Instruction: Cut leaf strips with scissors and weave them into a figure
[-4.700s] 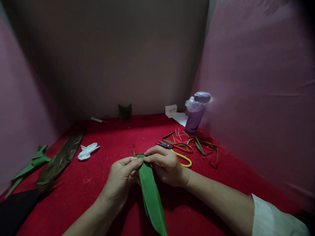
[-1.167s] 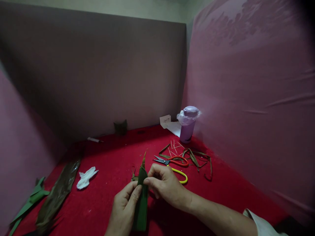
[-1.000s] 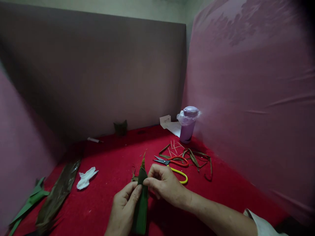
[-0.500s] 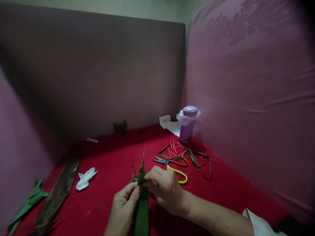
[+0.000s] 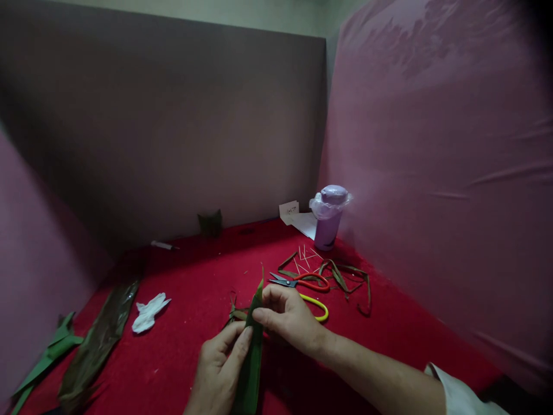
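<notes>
A long green leaf with a thin pointed tip stands between my hands at the lower middle. My left hand grips its left edge, thumb pressed on the near face. Higher up, close to the tip, my right hand pinches the leaf between thumb and fingers. Just beyond the right hand lie scissors with one red and one yellow handle, blades apart and the yellow handle partly covered by the hand. Brown dried strips lie behind the leaf.
Thin sticks and dried strips lie beyond the scissors. A purple cup stands at the back right by white paper. On the left are a crumpled tissue, a brown leaf bundle and folded green leaves.
The small fold my fingers held near the leaf's tip has opened out flat. The tip has swung to the right, and my right hand has shifted its pinch with the thumb now on the near face.
</notes>
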Tool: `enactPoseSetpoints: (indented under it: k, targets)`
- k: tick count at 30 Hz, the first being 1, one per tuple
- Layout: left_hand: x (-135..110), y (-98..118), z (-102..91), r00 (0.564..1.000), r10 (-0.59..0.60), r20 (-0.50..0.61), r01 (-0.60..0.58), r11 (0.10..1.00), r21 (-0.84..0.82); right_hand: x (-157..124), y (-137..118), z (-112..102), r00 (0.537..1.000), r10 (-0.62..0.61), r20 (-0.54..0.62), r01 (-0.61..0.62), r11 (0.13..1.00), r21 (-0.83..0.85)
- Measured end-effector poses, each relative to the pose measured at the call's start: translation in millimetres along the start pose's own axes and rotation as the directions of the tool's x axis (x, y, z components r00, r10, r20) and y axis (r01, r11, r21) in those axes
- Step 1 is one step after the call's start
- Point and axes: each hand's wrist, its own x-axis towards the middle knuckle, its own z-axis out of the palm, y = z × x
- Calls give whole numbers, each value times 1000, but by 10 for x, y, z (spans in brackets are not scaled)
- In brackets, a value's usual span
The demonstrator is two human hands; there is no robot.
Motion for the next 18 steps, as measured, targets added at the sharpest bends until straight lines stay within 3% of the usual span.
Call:
enactPoseSetpoints:
  k: [5, 14, 18]
  targets:
    - [-4, 6, 16, 1000, 19, 8, -19, 1000, 11, -16, -6, -23, 997, 71, -8, -71, 997, 15]
    - [5, 84, 10, 985, -158, 65, 166, 978, -127, -37, 9, -26, 991, 127, 33, -126, 992, -27]
    - [24, 46, 2, 985, -173, 23, 173, 954, -244, -32, 29, -13, 991, 128, 37, -126, 990, -61]
